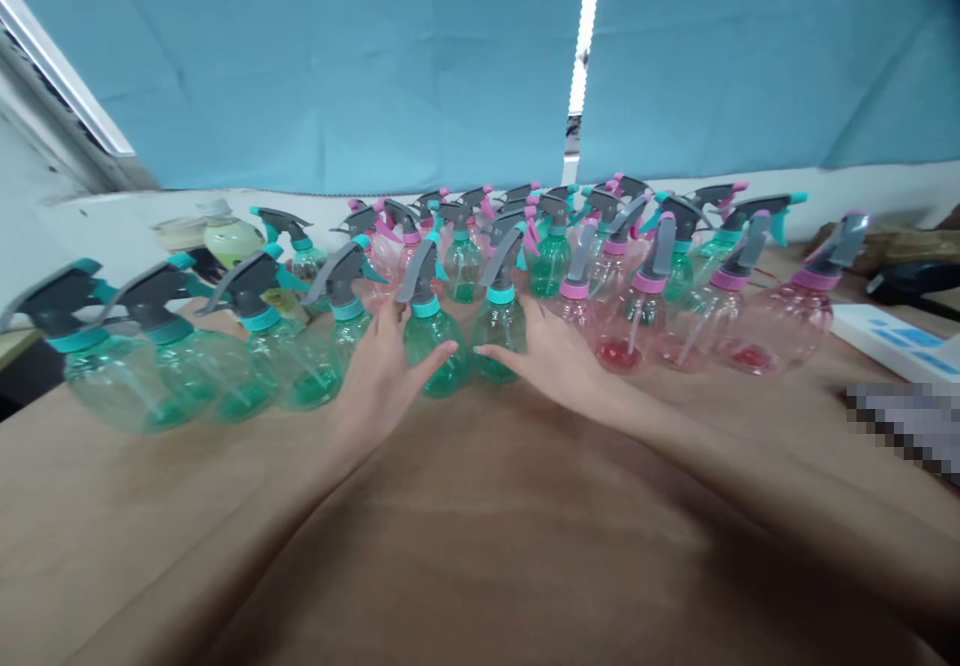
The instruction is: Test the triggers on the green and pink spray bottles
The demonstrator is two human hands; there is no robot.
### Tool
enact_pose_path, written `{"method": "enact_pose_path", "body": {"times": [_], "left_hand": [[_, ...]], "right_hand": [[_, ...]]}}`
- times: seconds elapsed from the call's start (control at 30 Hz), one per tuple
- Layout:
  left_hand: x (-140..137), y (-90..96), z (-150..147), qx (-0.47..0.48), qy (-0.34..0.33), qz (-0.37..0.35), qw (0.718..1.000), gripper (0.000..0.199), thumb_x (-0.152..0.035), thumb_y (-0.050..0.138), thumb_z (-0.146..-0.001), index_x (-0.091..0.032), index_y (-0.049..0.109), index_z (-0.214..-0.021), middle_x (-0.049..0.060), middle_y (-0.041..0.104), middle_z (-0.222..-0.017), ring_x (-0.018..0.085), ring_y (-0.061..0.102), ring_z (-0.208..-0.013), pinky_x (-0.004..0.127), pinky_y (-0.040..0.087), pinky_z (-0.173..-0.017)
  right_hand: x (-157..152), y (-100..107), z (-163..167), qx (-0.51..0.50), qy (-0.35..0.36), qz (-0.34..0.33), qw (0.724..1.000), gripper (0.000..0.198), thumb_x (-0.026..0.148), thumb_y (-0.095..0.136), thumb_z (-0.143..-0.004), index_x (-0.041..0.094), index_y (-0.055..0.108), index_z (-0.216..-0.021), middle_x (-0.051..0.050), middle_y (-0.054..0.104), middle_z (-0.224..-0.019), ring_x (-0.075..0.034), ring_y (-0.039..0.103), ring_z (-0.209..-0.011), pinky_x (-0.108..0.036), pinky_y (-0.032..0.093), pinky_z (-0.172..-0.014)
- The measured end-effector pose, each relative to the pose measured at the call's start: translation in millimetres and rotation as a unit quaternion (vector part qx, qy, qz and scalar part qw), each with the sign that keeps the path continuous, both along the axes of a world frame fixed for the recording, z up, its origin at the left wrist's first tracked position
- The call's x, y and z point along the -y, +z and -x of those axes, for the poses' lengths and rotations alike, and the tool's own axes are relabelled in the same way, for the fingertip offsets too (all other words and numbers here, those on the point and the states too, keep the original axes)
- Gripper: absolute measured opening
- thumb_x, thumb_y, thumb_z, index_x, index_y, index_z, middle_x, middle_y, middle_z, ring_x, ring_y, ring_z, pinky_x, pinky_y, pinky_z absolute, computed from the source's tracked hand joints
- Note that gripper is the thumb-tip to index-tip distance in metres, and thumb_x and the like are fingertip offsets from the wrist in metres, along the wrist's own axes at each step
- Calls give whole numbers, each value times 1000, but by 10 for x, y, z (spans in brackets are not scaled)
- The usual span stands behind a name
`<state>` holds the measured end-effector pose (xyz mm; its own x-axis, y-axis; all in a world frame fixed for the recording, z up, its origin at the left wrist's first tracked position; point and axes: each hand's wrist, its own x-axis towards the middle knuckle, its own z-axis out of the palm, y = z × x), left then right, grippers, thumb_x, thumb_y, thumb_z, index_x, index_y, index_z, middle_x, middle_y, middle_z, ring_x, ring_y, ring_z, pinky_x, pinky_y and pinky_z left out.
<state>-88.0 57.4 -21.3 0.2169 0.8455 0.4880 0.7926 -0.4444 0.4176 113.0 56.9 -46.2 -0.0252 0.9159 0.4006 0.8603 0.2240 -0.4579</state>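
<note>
Brown wood-look table [465,546] is bearing, front-row middle, a round translucent green plastic spray bottle [429,334] and its paler twin [495,326]. Left hand [382,371] is curving beside the first, right hand [553,354] beside the second; cannot tell whether either is gripping.

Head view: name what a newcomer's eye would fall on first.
The front row of trigger spray bottles across the wooden table, green at left, pink at right. Mid-row, the left hand and right hand flank two green bottles. Behind hangs a blue sheet, split by a bright strip.
</note>
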Motion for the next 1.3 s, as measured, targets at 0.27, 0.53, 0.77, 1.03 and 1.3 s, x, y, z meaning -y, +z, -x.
{"method": "enact_pose_path", "body": {"times": [0.27,0.53,0.77,1.03,1.3], "left_hand": [[453,-106,216,64,-41,-45,996,60,-39,62,-86,-25,39,-140,11,56,-136,29,53,-127,49,47,-103],[788,-295,175,175,-69,78,979,38,-42,61,-87,-28,53,-122,6,61,-129,26,56,-125,49,48,-104],[708,-170,-121,184,-94,150,967,70,-47,71,-78,-23,41,-137,14,49,-145,30,47,-133,53,39,-110],[765,106,-536,211,-192,154,946,65,-41,72,-80,-30,43,-136,7,56,-138,28,55,-124,49,44,-106],[661,43,-672,276,-217,191,917,46,-34,66,-86,-23,50,-127,8,67,-124,25,65,-114,46,48,-104]], "right_hand": [[-18,-24,21,5,-17,2,1000,71,51,68,-81,3,45,-129,-25,65,-113,-40,66,-98,-45,52,-74],[146,-17,-42,27,16,4,999,76,52,70,-79,2,45,-129,-25,66,-108,-41,67,-95,-45,51,-71],[602,-39,-106,37,121,5,992,74,48,67,-82,10,38,-139,-21,63,-119,-35,65,-100,-44,53,-76],[1021,-92,-141,-10,216,33,976,70,54,65,-82,17,41,-136,-15,61,-116,-32,66,-95,-50,54,-78],[982,-155,-172,6,206,10,979,77,57,65,-79,11,42,-136,-21,59,-125,-38,65,-103,-53,56,-77]]}}
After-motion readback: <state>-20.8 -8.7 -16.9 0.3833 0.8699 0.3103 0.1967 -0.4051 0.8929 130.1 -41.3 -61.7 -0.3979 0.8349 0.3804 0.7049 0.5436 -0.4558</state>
